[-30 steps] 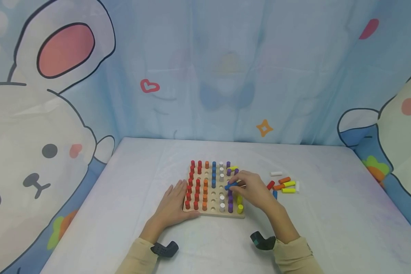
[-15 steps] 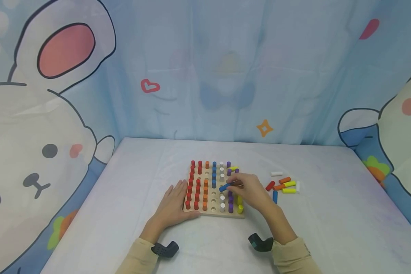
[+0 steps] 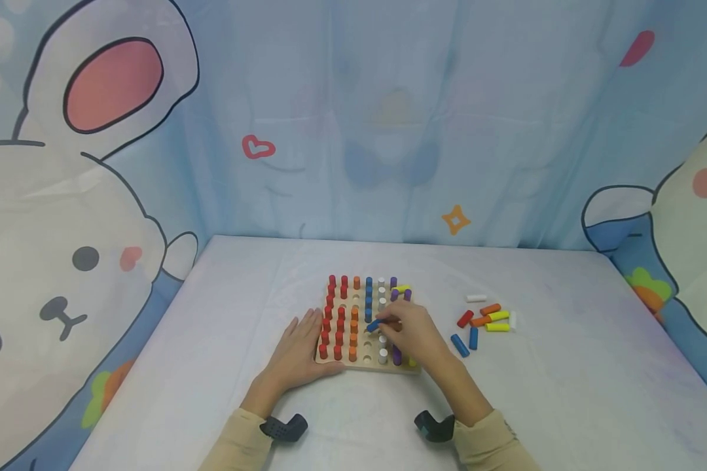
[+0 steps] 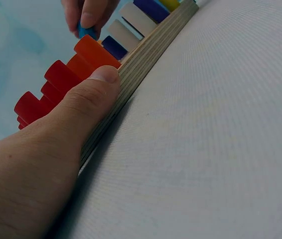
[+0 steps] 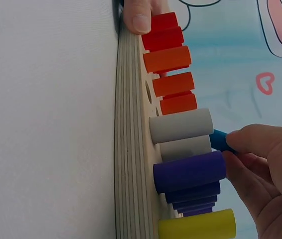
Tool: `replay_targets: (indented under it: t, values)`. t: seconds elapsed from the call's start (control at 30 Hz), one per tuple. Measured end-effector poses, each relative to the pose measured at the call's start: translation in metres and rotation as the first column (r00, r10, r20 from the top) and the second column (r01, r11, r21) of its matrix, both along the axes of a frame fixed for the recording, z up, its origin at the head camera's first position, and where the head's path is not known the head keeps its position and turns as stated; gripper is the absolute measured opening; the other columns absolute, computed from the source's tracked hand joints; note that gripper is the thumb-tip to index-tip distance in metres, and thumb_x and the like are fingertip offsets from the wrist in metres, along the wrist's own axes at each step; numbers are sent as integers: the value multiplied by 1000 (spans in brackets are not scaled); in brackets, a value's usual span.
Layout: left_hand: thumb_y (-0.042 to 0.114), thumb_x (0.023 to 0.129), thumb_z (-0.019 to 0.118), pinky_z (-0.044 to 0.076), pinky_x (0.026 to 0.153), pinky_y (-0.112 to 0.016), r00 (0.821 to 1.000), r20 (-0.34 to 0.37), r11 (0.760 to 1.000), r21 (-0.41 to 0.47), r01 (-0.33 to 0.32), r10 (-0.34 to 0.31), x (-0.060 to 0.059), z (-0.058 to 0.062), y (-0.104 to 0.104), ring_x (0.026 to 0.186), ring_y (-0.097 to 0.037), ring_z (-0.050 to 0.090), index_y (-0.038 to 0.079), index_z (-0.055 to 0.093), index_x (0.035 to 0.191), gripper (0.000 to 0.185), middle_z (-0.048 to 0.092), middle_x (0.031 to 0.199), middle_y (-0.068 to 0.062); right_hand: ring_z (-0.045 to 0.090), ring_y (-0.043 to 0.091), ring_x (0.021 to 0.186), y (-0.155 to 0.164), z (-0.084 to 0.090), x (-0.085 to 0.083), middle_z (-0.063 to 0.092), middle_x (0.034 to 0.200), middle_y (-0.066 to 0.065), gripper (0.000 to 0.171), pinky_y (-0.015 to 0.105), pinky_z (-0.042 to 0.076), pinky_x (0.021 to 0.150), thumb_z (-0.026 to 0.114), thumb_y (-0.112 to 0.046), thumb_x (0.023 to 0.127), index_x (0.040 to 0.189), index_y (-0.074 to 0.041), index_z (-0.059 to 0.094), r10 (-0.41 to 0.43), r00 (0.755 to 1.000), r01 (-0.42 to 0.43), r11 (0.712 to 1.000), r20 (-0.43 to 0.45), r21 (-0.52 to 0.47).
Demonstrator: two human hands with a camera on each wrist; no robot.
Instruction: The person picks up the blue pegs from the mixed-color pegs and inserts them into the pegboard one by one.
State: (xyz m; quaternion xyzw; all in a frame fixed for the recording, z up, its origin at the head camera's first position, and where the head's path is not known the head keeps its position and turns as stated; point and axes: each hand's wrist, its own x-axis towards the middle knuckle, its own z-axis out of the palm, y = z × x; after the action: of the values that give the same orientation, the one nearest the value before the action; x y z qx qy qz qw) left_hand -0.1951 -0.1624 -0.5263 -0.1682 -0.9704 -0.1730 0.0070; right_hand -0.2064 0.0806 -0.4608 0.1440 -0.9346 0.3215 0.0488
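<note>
R hand (image 3: 409,330) grip pinches blue peg (image 3: 374,324), long axis toward 10 o'clock; L hand (image 3: 297,350) flat, released, steadying pegboard (image 3: 365,364).

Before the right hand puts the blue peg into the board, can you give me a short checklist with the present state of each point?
1. Peg gripped: ok. The right hand pinches the blue peg in its fingertips.
2. Board steadied: ok. The left hand lies flat against the left edge of the wooden pegboard, thumb on its near edge.
3. Free hole in the blue column: ok. Empty holes show below the standing blue pegs.
4. Peg upright: not ok. It is tilted.
5. Peg tip over a hole: cannot tell.
</note>
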Motion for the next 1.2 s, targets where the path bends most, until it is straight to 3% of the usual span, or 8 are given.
replay_targets:
  t: [0.17,0.67,1.0,1.2]
  values:
    - [85,71,47,13,121,-44,1000,-4,1000,0,2,-2,0,0,0,148,-19,15,8,19,152,115,22,159,-5,64,11,88,-3,-3,0,68,98,-3,16,25,57,77,74,-11,82,97,-16,73,16,998,-13,999,-53,48]
    - [85,71,46,13,121,-45,1000,-8,1000,3,0,1,-1,-2,0,148,-19,15,8,20,152,115,22,158,-5,62,14,97,-9,-7,1,68,97,-4,14,28,56,85,75,-11,81,95,-16,74,49,993,-38,994,-103,105]
    - [85,71,46,13,121,-44,1000,-16,1000,-2,3,-3,-1,-2,0,148,-19,15,8,20,152,115,22,158,-5,63,16,104,-15,-8,3,68,105,-1,22,31,54,91,75,-12,81,103,-16,73,36,994,-18,985,-100,172]
    - [85,71,47,13,121,-44,1000,-17,1000,4,5,-5,-1,-2,-1,148,-19,15,7,20,152,115,22,158,-5,64,13,98,-18,-6,5,68,101,-3,21,29,55,88,75,-12,81,101,-16,73,38,994,-21,986,-99,164]
